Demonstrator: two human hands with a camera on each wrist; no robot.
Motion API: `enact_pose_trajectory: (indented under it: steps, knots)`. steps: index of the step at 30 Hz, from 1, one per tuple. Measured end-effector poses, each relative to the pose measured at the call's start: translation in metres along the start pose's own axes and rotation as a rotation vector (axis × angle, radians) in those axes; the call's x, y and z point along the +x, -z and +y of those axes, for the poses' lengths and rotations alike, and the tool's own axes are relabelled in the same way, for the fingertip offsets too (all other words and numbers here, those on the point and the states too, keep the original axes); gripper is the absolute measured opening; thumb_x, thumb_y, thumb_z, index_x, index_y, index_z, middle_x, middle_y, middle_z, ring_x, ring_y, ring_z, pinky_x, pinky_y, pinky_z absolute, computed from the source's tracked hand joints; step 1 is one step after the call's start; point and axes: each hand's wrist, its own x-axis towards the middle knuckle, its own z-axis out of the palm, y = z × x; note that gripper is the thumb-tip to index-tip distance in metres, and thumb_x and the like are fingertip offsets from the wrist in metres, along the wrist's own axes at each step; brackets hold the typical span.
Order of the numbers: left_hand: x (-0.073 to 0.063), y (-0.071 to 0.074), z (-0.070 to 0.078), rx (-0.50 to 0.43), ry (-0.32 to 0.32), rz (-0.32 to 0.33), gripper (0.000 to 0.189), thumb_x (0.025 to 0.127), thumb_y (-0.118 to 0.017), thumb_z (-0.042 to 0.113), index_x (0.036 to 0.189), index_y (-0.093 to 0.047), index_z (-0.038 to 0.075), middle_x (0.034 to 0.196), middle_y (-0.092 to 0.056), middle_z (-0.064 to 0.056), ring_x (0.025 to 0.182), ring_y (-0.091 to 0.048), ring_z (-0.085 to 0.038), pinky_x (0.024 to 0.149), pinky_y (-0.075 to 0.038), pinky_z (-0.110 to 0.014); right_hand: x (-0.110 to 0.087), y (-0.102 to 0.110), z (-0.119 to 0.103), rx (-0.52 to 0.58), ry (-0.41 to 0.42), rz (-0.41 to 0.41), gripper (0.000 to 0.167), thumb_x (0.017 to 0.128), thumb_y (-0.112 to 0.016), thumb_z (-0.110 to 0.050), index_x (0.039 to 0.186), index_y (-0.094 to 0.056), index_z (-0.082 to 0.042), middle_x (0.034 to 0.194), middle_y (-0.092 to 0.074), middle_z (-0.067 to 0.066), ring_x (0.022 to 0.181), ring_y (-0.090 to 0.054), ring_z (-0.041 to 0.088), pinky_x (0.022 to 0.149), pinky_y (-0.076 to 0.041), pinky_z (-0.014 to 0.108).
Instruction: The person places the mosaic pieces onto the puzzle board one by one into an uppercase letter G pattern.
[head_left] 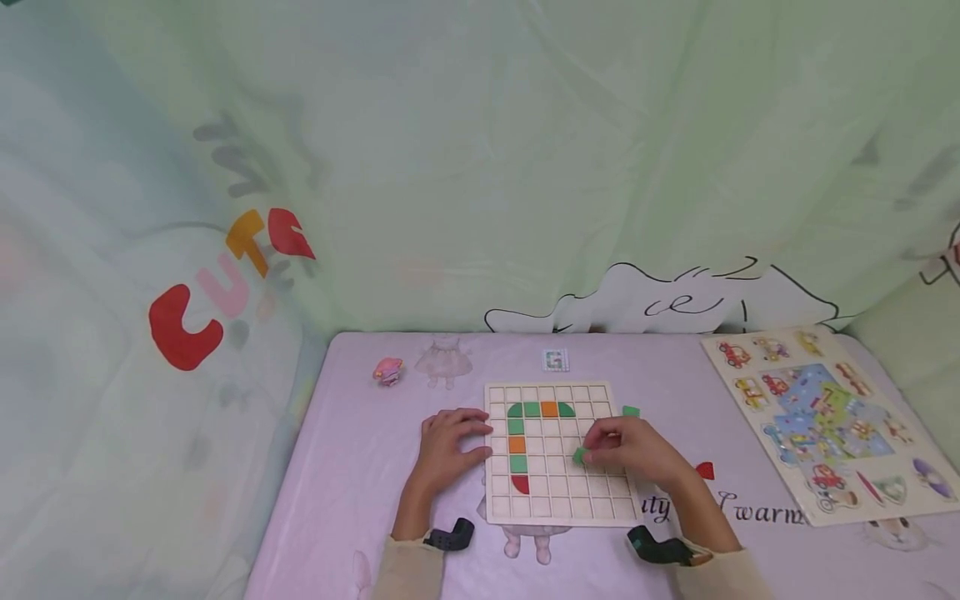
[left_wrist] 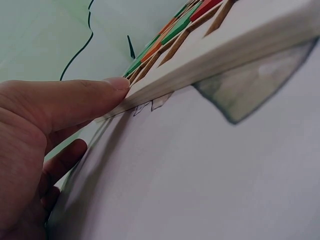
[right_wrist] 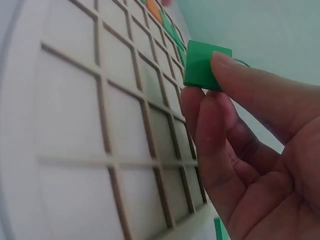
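A wooden grid board (head_left: 558,508) lies on the table, with green, orange and red tiles set in an upside-down L along its upper left. My right hand (head_left: 637,448) pinches a green square tile (right_wrist: 200,65) between thumb and fingers, above the board's right-hand cells. On the other side, my left hand (head_left: 448,446) rests beside the board, its thumb (left_wrist: 112,90) touching the board's left edge and its fingers fairly straight. The red tile (head_left: 521,484) with a rounded corner forms the bottom of the column.
Right of the board lie a green tile (head_left: 631,411) and a red tile (head_left: 705,471). A small patterned card (head_left: 555,360) lies behind it, and a pink figurine (head_left: 388,371) stands at the back left. A picture puzzle board (head_left: 757,417) covers the table's right side.
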Motion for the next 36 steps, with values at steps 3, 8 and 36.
enact_pose_trajectory:
  steps: [3,8,36]
  knots:
    - [0.0,0.0,0.0,0.004,0.005,0.0,0.028,0.087,-0.079,0.034,0.114,-0.077,0.027,0.133,-0.066,0.011,0.125,-0.053,-0.018,0.105,-0.03,-0.052,0.007,-0.015,-0.003,-0.034,0.047,-0.045,0.013,0.085,-0.082,-0.021,0.09,-0.072,-0.015,0.082,-0.069,0.001,0.075,-0.062,0.016,0.067,-0.052,0.024]
    - [0.0,0.0,0.0,-0.001,0.01,0.002,0.028,0.087,-0.08,0.033,0.114,-0.077,0.027,0.133,-0.066,0.011,0.126,-0.052,-0.018,0.106,-0.029,-0.052,0.016,-0.038,-0.012,-0.101,0.09,-0.086,0.009,0.086,-0.082,-0.021,0.089,-0.074,-0.019,0.077,-0.069,-0.007,0.073,-0.062,0.012,0.067,-0.052,0.023]
    - [0.0,0.002,0.004,-0.01,0.01,0.005,0.028,0.086,-0.08,0.032,0.113,-0.078,0.026,0.133,-0.067,0.009,0.125,-0.053,-0.021,0.106,-0.03,-0.054,0.018,-0.059,-0.03,-0.184,0.036,-0.097,0.014,0.077,-0.087,-0.017,0.073,-0.075,-0.022,0.065,-0.068,-0.009,0.069,-0.055,0.012,0.058,-0.042,0.023]
